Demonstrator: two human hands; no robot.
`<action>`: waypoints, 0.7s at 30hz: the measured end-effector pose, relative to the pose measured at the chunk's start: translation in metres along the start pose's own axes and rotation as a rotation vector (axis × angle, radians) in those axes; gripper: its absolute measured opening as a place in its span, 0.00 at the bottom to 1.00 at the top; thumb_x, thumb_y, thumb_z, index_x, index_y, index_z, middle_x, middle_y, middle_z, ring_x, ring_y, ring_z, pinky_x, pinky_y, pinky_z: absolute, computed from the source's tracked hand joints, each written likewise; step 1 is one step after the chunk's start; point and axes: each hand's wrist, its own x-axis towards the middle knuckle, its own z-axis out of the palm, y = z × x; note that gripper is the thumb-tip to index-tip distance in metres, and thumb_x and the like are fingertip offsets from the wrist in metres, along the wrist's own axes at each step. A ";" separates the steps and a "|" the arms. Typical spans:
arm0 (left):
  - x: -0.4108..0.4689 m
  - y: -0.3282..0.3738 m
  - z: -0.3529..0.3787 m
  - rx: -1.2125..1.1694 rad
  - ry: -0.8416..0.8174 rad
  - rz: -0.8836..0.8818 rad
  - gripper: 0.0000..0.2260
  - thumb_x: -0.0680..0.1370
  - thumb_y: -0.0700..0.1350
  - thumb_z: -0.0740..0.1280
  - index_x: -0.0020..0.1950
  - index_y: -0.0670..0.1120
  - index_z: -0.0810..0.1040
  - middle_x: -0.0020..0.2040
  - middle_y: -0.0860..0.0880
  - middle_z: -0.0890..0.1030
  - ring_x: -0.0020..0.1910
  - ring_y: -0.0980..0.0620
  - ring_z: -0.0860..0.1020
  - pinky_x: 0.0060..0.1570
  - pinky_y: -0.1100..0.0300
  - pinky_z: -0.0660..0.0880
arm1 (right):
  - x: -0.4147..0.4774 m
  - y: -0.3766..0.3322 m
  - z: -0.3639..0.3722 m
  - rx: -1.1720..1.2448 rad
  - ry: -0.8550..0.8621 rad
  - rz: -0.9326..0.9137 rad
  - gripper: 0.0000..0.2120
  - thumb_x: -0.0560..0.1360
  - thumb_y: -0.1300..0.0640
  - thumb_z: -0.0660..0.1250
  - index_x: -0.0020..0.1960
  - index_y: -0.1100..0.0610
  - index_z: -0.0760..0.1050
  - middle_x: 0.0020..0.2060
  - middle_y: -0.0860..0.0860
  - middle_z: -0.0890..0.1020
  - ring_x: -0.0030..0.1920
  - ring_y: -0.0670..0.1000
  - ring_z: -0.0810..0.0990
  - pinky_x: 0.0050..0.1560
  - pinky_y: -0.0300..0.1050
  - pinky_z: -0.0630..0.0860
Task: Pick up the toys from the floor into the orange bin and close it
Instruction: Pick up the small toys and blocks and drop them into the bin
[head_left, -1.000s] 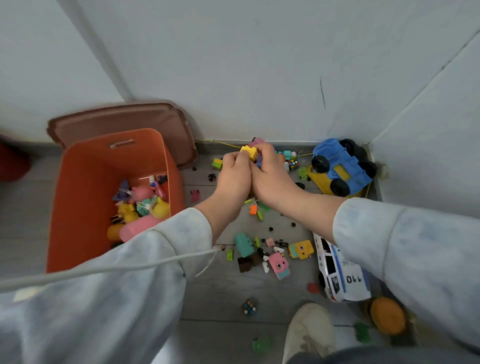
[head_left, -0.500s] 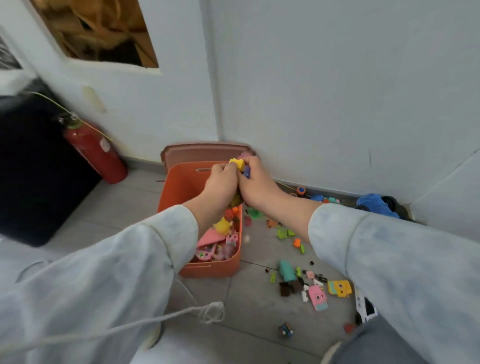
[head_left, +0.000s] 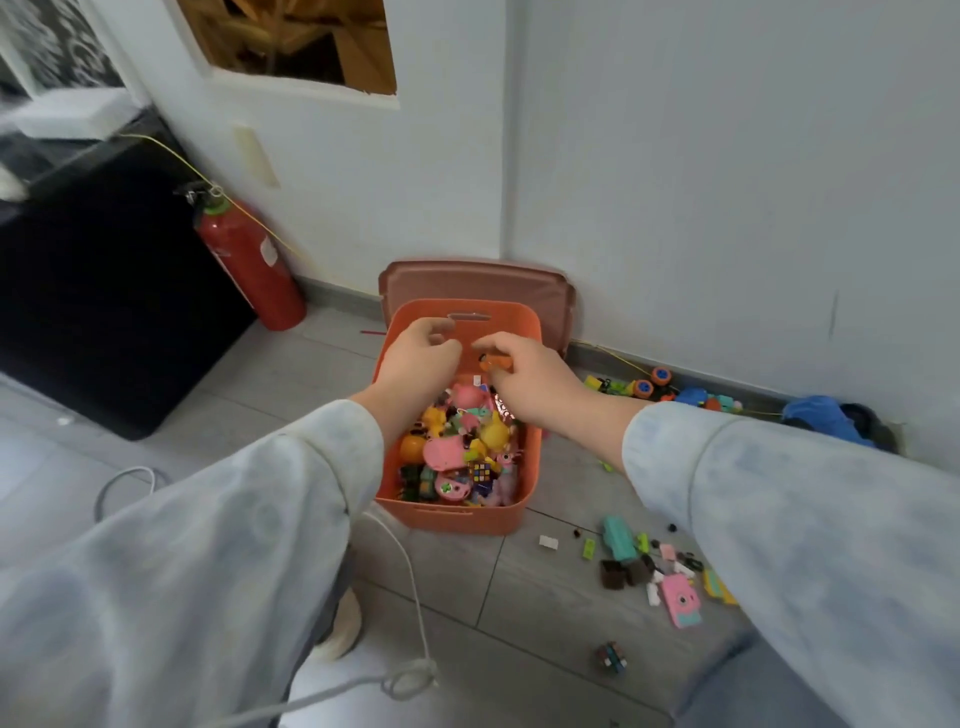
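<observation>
The orange bin (head_left: 462, 512) stands on the floor by the wall, filled with several colourful toys (head_left: 467, 452). Its brown lid (head_left: 478, 283) leans on the wall behind it. Both my hands hover over the bin's far half. My left hand (head_left: 421, 358) has its fingers apart and holds nothing. My right hand (head_left: 535, 376) is curled with a small orange toy (head_left: 496, 362) at its fingertips. More toys lie on the floor to the right: a pink block (head_left: 681, 603), a teal piece (head_left: 618, 538), a small cube (head_left: 611, 657) and a blue truck (head_left: 826, 415).
A red fire extinguisher (head_left: 249, 265) stands against the wall left of the bin, beside a black cabinet (head_left: 104, 291). A white cord (head_left: 410, 571) hangs in front of me. My shoe (head_left: 345, 623) is just in front of the bin.
My hands, pressed together on a handful of small bricks, swung left from the floor pile to above the bin and have parted. The yellow brick is gone from them.
</observation>
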 end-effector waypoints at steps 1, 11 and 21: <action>-0.001 -0.001 0.000 0.007 0.000 0.004 0.18 0.79 0.44 0.62 0.70 0.51 0.73 0.64 0.50 0.77 0.40 0.63 0.74 0.35 0.66 0.69 | 0.001 0.001 0.000 -0.005 0.004 -0.002 0.18 0.82 0.61 0.58 0.69 0.48 0.74 0.66 0.47 0.78 0.59 0.47 0.78 0.50 0.32 0.68; -0.007 0.002 0.011 0.119 -0.009 0.065 0.20 0.79 0.45 0.61 0.71 0.52 0.71 0.66 0.50 0.76 0.45 0.57 0.77 0.42 0.62 0.72 | 0.005 0.018 -0.008 -0.078 0.020 -0.009 0.25 0.77 0.62 0.61 0.73 0.48 0.70 0.68 0.52 0.74 0.57 0.51 0.77 0.45 0.36 0.69; -0.045 -0.008 0.074 0.389 -0.154 0.489 0.22 0.79 0.43 0.63 0.74 0.50 0.68 0.69 0.50 0.71 0.67 0.53 0.70 0.64 0.66 0.62 | -0.031 0.093 -0.060 -0.533 -0.093 -0.069 0.38 0.75 0.39 0.67 0.79 0.45 0.54 0.78 0.57 0.56 0.77 0.63 0.58 0.70 0.65 0.66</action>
